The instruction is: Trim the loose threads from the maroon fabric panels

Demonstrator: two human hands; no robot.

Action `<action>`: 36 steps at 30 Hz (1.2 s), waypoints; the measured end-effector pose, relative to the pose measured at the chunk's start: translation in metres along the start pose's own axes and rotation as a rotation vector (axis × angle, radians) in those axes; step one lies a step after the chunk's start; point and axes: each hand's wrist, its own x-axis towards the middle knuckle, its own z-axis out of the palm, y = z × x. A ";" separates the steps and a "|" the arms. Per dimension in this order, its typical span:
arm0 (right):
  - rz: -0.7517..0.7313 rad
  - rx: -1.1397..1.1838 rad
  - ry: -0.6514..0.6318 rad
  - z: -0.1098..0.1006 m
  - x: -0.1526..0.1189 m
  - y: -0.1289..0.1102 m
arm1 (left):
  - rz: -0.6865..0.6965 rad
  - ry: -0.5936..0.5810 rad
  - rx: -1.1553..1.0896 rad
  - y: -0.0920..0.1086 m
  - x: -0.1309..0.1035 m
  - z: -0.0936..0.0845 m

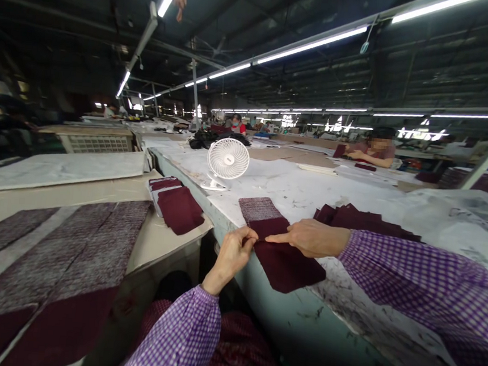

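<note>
- At the near edge of the tabletop [345, 294], in front of the white fan [228, 160], you have a maroon cloth piece [288, 264] lying flat, its near corner hanging slightly over the edge.
- Your left hand [232, 254] pinches the piece's near-left corner, its grip clamped on the fabric between thumb and fingers.
- Your right hand [311, 238] lies flat across the top of the same piece, fingers together and pointing toward your left hand; its grip presses down and does not close round anything.
- A tweed piece [259, 208] sits just under it on the fan side, and a stack of maroon pieces [364, 221] lies to the right of the fan, behind your right wrist.
- By the look of it, you are squaring this piece against the tweed one.
- The next move seems to call for steady pressure from the right hand while the left draws the corner into line.
</note>
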 end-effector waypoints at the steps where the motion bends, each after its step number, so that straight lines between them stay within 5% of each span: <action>1: 0.002 -0.001 -0.006 -0.001 0.000 0.000 | 0.010 0.008 -0.017 -0.001 -0.001 0.000; 6: -0.035 -0.007 0.002 -0.006 0.005 0.000 | 0.026 0.050 -0.114 -0.010 -0.007 0.005; 13: -0.072 -0.052 0.050 -0.008 0.008 -0.002 | -0.164 0.046 -0.542 -0.020 -0.011 0.011; 24: -0.082 -0.051 0.108 -0.006 0.008 -0.005 | -0.233 0.074 0.098 0.002 -0.010 0.013; 32: 0.081 0.003 0.151 -0.006 0.006 -0.014 | -0.211 0.014 -0.183 -0.009 -0.014 0.019; 36: 0.198 0.188 0.168 0.002 0.003 0.000 | -0.044 0.094 -0.022 -0.007 -0.016 0.018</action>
